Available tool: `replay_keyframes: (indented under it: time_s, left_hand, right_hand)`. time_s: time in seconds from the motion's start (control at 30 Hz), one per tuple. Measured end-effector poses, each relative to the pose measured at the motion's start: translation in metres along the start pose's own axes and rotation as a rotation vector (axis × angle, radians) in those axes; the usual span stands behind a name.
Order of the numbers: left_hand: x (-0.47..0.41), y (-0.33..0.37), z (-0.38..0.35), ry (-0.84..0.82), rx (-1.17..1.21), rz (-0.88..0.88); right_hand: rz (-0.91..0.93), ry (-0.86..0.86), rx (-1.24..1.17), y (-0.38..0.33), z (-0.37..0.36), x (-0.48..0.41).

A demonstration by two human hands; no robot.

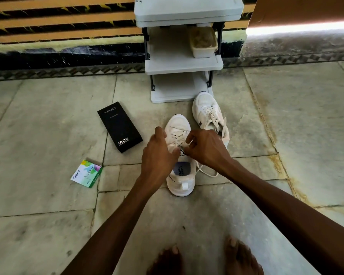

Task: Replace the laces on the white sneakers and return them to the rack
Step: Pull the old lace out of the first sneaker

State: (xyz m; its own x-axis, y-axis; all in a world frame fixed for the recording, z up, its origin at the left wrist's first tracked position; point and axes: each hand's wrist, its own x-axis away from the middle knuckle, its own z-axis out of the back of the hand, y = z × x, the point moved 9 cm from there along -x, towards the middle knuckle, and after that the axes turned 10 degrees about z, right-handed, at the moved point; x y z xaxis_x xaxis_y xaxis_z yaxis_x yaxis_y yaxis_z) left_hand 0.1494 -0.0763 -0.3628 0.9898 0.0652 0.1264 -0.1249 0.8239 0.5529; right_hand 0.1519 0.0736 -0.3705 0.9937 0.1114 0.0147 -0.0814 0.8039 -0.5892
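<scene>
Both hands work on the near sneaker point(179, 181), which stands on the floor just ahead of my feet. My left hand point(159, 153) and right hand point(205, 147) pinch its lace point(178, 133) with curled fingers by the tongue. Lacing seems half done, and next the loose ends need threading higher. The far sneaker point(207, 112) waits before the rack point(183, 64), while the black box point(119, 127) and packet point(86, 173) lie left, clear of the path.

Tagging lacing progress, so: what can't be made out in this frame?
Head view:
- Upper eyelets and tongue of the near sneaker: behind the left hand and right hand.
- Left hand's hold on the lace: its fingers curl out of sight.
- Top of the rack: cut off by the upper edge.
- Contents of the tub on the rack: blurred behind its cloudy wall.
- Small print on the black box: too small.
</scene>
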Motion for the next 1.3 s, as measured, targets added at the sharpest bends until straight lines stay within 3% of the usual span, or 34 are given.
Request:
replay_keyframes:
  time_s: [0.17, 0.23, 0.3, 0.37, 0.47, 0.57, 0.73, 1.0, 1.1, 1.3]
  left_hand:
    - [0.001, -0.003, -0.006, -0.010, 0.037, 0.062]
    - [-0.008, -0.031, -0.012, -0.049, 0.218, 0.230]
    - [-0.013, -0.063, -0.025, -0.173, 0.557, 0.515]
    - [-0.012, -0.076, -0.034, -0.256, 0.715, 0.619]
    - [-0.016, -0.067, -0.030, -0.246, 0.670, 0.505]
    - [-0.018, -0.055, -0.021, -0.203, 0.518, 0.368]
    - [-0.022, -0.049, -0.020, -0.171, 0.437, 0.280]
    - [-0.013, -0.055, -0.023, -0.060, 0.495, 0.363]
    - [-0.010, -0.059, -0.024, -0.033, 0.534, 0.404]
    - [-0.006, -0.046, -0.016, -0.031, 0.425, 0.300]
  right_hand:
    - [-0.023, -0.020, 0.032, -0.004, -0.012, -0.005]
    - [-0.022, 0.006, -0.019, 0.000, -0.010, -0.004]
    - [-0.014, 0.020, -0.041, 0.002, -0.006, -0.003]
    - [-0.010, 0.000, 0.033, -0.004, -0.004, -0.003]
    - [0.055, -0.120, 0.203, -0.018, -0.011, -0.006]
    - [0.130, -0.225, 0.209, -0.024, -0.021, -0.004]
    - [0.203, -0.252, 0.250, -0.031, -0.027, -0.005]
    - [0.268, -0.437, 0.280, -0.039, -0.030, -0.014]
    - [0.270, -0.403, 0.203, -0.034, -0.029, -0.015]
    - [0.172, -0.374, 0.072, -0.020, -0.020, -0.013]
